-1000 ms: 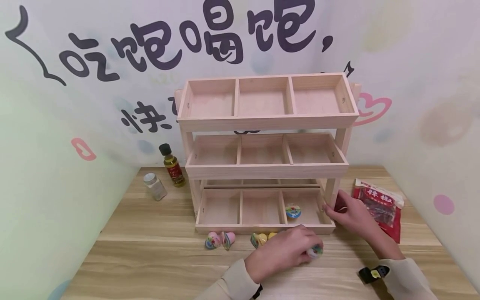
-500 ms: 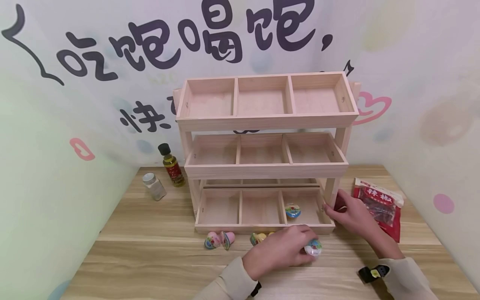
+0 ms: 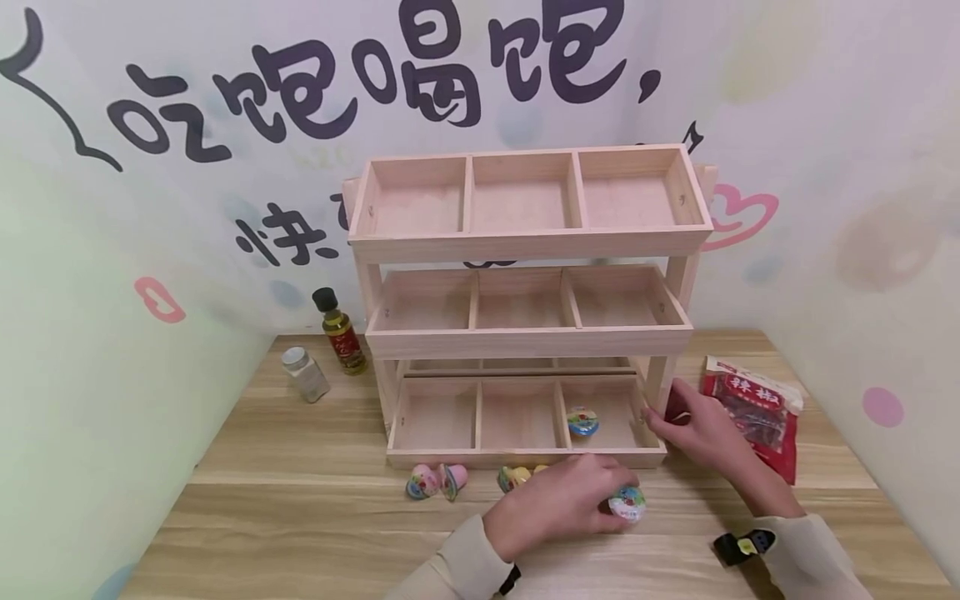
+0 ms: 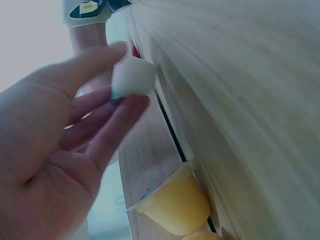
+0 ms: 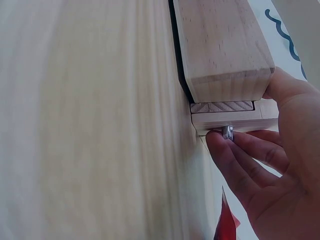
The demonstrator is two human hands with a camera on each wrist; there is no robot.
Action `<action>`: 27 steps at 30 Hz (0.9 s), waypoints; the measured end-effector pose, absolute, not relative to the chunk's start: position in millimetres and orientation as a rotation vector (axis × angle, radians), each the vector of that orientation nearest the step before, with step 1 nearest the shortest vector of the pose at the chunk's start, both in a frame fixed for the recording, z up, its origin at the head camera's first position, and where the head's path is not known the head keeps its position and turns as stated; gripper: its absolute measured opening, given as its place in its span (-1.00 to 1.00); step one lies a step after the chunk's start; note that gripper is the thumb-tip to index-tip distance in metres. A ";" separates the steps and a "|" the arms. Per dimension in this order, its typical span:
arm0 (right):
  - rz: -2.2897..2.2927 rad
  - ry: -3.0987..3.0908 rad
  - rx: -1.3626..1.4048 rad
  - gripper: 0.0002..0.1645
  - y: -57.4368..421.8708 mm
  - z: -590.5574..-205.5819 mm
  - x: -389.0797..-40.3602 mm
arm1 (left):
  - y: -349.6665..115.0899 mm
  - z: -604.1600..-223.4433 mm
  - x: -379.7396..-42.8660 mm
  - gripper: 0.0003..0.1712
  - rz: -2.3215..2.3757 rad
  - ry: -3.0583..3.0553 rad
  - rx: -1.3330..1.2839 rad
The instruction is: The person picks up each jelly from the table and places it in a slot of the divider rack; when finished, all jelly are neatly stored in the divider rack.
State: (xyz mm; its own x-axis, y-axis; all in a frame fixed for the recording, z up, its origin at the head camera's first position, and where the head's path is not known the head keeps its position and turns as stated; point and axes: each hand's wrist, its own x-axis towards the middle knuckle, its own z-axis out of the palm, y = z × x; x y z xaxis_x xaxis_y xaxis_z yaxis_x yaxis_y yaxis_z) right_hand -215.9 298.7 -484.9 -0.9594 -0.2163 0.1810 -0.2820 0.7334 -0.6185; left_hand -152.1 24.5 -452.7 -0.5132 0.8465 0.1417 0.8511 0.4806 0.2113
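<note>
Between left thumb and fingers, cup (white)

So your rack sits toward the back of the table, wall right behind it. Off to its left you've got the bottle, with the jar just in front and further left. Packet's over on the right, and your right hand is between that and the rack, touching the rack's right side. One cup is in the bottom tier's right compartment, over by the divider. Up front: a pair of cups before the left compartment, more cups before the middle one, then your left hand with the held cup before the right one.
</note>
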 end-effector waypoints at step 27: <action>1.055 -2.803 0.448 -0.29 302.0 -488.1 -216.4 | 22.1 -426.7 -229.7 -0.50 -0.836 -2.758 -1.416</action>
State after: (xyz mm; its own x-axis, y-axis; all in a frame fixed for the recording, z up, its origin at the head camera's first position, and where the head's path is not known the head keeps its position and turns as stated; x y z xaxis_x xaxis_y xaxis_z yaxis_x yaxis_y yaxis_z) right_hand -216.4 302.0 -488.1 -0.9500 -0.2338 0.2072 -0.3124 0.7146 -0.6259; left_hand -229.7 22.1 -426.7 -0.6091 0.7747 0.1698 0.7385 0.4760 0.4775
